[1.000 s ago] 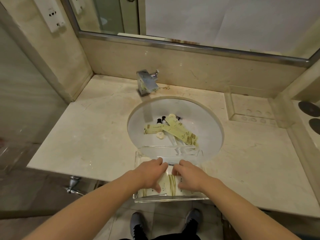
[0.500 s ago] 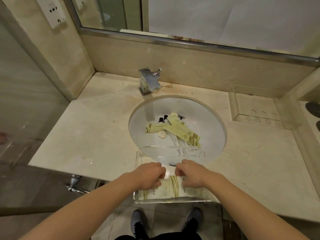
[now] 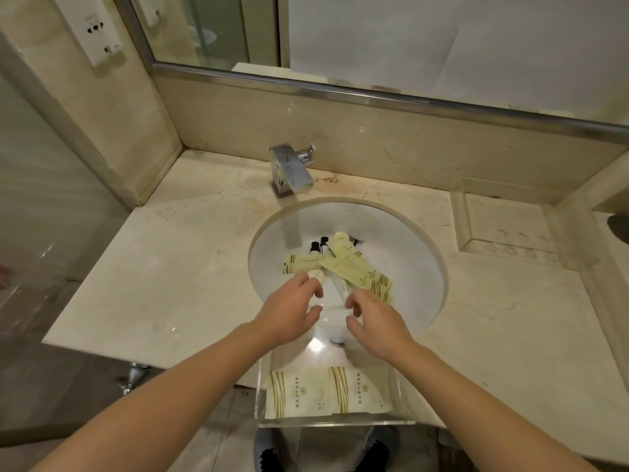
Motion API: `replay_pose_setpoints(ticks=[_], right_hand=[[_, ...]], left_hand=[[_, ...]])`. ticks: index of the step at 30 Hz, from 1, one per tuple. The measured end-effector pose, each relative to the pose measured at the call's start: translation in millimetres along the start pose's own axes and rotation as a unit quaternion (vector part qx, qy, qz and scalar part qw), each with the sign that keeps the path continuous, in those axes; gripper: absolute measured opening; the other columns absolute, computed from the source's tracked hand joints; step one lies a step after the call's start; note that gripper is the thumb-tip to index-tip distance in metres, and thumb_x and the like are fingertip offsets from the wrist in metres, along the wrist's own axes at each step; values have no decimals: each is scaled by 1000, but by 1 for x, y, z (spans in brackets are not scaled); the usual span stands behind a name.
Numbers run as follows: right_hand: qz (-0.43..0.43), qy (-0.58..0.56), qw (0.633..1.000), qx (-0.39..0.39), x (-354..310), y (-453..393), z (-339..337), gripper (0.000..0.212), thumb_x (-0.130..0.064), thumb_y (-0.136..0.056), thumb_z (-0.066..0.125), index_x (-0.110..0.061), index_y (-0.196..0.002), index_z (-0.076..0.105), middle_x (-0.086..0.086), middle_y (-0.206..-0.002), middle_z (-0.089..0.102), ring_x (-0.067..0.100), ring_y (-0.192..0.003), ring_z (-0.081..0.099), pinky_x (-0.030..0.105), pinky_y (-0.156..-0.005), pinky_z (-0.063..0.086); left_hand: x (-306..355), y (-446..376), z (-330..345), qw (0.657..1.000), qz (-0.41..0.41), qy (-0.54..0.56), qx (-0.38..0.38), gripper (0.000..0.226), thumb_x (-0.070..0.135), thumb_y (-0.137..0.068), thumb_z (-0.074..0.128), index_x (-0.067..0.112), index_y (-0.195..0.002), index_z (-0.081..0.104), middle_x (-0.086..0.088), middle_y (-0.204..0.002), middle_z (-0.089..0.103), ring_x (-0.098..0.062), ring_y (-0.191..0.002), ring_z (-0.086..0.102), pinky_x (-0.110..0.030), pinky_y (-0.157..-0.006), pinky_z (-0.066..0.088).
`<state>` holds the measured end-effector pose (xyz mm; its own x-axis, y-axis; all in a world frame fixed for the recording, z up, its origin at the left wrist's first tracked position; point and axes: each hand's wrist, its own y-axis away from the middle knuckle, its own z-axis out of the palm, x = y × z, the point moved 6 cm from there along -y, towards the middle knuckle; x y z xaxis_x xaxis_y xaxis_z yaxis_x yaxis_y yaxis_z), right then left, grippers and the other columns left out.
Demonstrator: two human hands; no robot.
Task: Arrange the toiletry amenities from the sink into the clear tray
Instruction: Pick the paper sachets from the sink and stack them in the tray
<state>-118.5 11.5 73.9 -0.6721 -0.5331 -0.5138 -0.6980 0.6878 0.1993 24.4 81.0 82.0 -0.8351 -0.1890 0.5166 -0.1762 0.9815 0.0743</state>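
Note:
A clear tray (image 3: 335, 421) sits at the counter's front edge, partly over the sink (image 3: 408, 233). Two flat pale-yellow packets (image 3: 326, 391) lie side by side in its near end. In the basin lie several long yellow sachets (image 3: 354, 272), a small round soap (image 3: 316, 274) and two black-capped bottles (image 3: 318, 247). My left hand (image 3: 289, 310) hovers over the basin's near side, fingers apart, fingertips close to the round soap. My right hand (image 3: 376, 321) is beside it, fingers curled apart, near the sachets' lower ends. Neither hand holds anything.
A chrome faucet (image 3: 289, 172) stands behind the basin. A second clear tray (image 3: 503, 229) rests at the back right of the marble counter (image 3: 163, 274). A mirror and wall sockets are above. My shoes show below the counter edge.
Both hands have lifted off the two packets in the tray and moved forward over the sink, fingers spreading. The packets stay flat in the tray.

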Motion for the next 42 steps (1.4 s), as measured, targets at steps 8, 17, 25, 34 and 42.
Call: replay_pose_setpoints(ticks=[8, 17, 25, 34, 42], right_hand=[[119, -44, 992, -22, 43, -87, -5, 31, -22, -88, 55, -17, -118, 59, 6, -123, 50, 26, -111, 51, 39, -93, 46], [222, -94, 964, -115, 97, -158, 27, 50, -29, -89, 55, -16, -137, 46, 12, -138, 44, 32, -123, 48, 39, -99, 44], [323, -241, 911, -84, 139, -194, 45, 34, -14, -92, 52, 3, -119, 61, 21, -121, 61, 31, -106, 59, 42, -99, 47], [342, -253, 904, 35, 148, -202, 50, 18, -15, -83, 52, -21, -68, 61, -1, -74, 61, 24, -78, 58, 33, -74, 51], [292, -329, 878, 190, 130, -190, 3, 34, -2, -91, 50, -13, -124, 50, 2, -101, 56, 22, -89, 57, 32, -71, 46]], left_hand=[[-55, -73, -15, 990, -137, 20, -7, 27, 25, -91, 56, 13, -115, 61, -5, -127, 47, -23, -119, 47, -36, -99, 43], [-104, -108, 34, 959, -217, -61, -170, 49, 25, -92, 51, 4, -136, 48, -15, -154, 25, -36, -137, 30, -41, -112, 31], [-114, -116, 69, 943, -213, -126, -222, 41, 20, -92, 44, 4, -129, 52, -10, -152, 27, -34, -131, 30, -42, -105, 37], [-119, -116, 55, 966, -224, -93, -94, 31, 6, -87, 47, 4, -115, 59, -10, -120, 50, -28, -109, 50, -38, -90, 48], [-109, -110, 7, 962, -261, 16, 79, 18, -4, -81, 45, 13, -87, 45, -9, -83, 57, -27, -75, 51, -36, -63, 41]])
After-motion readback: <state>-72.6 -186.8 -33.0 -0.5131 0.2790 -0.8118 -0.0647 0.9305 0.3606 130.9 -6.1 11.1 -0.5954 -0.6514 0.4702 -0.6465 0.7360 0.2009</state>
